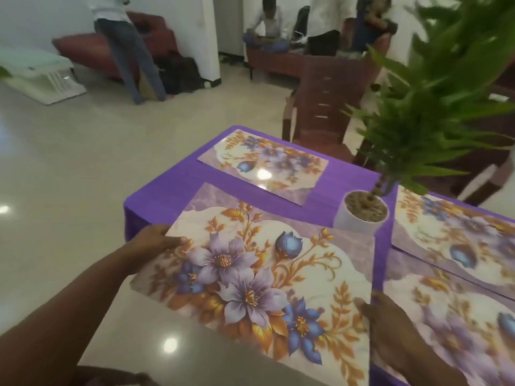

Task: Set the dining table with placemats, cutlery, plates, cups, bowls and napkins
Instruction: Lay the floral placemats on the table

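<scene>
Placemat (pixel 259 274) at 6 o'clock: thin, light, glossy, prob. slippery, semi-stiff. Left hand (pixel 156 239) & right hand (pixel 387 316) pinch opp. edges; best hold.

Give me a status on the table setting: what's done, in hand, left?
Done: three floral placemats lie flat on the purple tablecloth: far placemat, right placemat, near-right placemat. In hand: the left hand and right hand grip the fourth placemat, which overhangs the table's near edge. Left: no cutlery, plates, cups, bowls or napkins are visible. A potted plant stands mid-table.
</scene>
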